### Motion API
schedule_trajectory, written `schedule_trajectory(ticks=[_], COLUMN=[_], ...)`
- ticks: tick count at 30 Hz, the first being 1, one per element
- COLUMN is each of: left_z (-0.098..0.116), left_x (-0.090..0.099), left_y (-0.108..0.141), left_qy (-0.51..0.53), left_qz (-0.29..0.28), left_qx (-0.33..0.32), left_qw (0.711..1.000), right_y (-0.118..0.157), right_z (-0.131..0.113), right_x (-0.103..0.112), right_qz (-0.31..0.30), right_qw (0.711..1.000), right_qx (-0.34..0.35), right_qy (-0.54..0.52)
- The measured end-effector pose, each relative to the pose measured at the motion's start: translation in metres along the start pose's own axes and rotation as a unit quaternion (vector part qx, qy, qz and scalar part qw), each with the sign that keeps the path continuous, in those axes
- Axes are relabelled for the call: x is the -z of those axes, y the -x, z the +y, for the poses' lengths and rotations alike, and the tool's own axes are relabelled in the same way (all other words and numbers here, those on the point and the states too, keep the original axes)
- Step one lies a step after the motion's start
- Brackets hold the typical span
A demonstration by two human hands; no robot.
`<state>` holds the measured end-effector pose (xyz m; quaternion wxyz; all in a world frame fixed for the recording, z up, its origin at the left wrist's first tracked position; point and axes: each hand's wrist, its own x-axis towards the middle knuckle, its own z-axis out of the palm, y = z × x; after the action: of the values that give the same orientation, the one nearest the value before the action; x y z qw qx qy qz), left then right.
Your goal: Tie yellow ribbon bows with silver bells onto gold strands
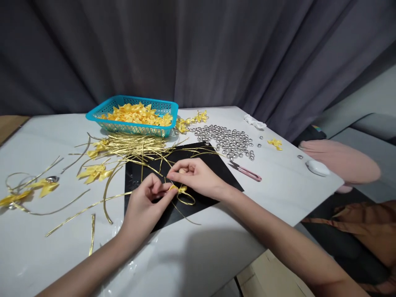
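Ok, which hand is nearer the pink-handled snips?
Right. The right hand is left of the snips, over the black mat; the left hand is farther left, with the right hand between.

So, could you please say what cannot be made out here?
Head view, right hand: anything pinched, hidden by its fingers.
Head view, held bow: partly covered by the left hand.
Head view, basket: floor mostly hidden by heaped bows.
Head view, leftmost bow: cut off by the left edge.
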<state>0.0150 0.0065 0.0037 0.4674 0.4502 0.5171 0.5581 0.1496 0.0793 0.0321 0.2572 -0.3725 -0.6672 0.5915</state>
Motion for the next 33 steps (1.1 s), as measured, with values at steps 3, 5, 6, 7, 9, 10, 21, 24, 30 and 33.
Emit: schedule_trajectory(ticks=[3, 5, 6, 7, 9, 10, 21, 24, 30, 33], left_z=[0.003, 0.005, 0.005, 0.006, 0.005, 0.005, 0.001, 0.001, 0.003, 0.002], left_x=[-0.001, -0.001, -0.001, -0.001, -0.001, 0.0, 0.008, 0.009, 0.01, 0.011], left_y=[-0.001, -0.001, -0.001, -0.001, -0.001, -0.002, -0.01, -0.011, -0.01, -0.01], left_qy=[0.009, 0.019, 0.023, 0.026, 0.032, 0.036, 0.09, 0.114, 0.131, 0.13], left_qz=[0.01, 0.015, 0.017, 0.019, 0.02, 0.02, 0.079, 0.074, 0.058, 0.061], left_qx=[0.008, 0.01, 0.01, 0.011, 0.015, 0.019, 0.061, 0.069, 0.077, 0.073], left_qw=[1.0, 1.0, 1.0, 0.999, 0.999, 0.999, 0.991, 0.988, 0.987, 0.987], right_y=[-0.002, -0.003, -0.003, -0.003, -0.002, -0.001, 0.015, 0.022, 0.028, 0.029], right_z=[0.004, 0.007, 0.008, 0.009, 0.01, 0.01, 0.003, 0.008, 0.02, 0.021], right_x=[0.003, 0.004, 0.005, 0.006, 0.008, 0.008, 0.004, 0.002, 0.005, 0.005], right_qz=[0.021, 0.037, 0.044, 0.052, 0.064, 0.069, 0.087, 0.08, 0.029, 0.022], right_qw=[0.999, 0.997, 0.997, 0.997, 0.997, 0.997, 0.989, 0.947, 0.812, 0.79], right_qx=[-0.033, -0.05, -0.051, -0.049, -0.037, -0.033, 0.034, 0.174, 0.331, 0.344], right_qy=[-0.038, -0.04, -0.031, -0.017, 0.013, 0.024, 0.115, 0.259, 0.481, 0.507])
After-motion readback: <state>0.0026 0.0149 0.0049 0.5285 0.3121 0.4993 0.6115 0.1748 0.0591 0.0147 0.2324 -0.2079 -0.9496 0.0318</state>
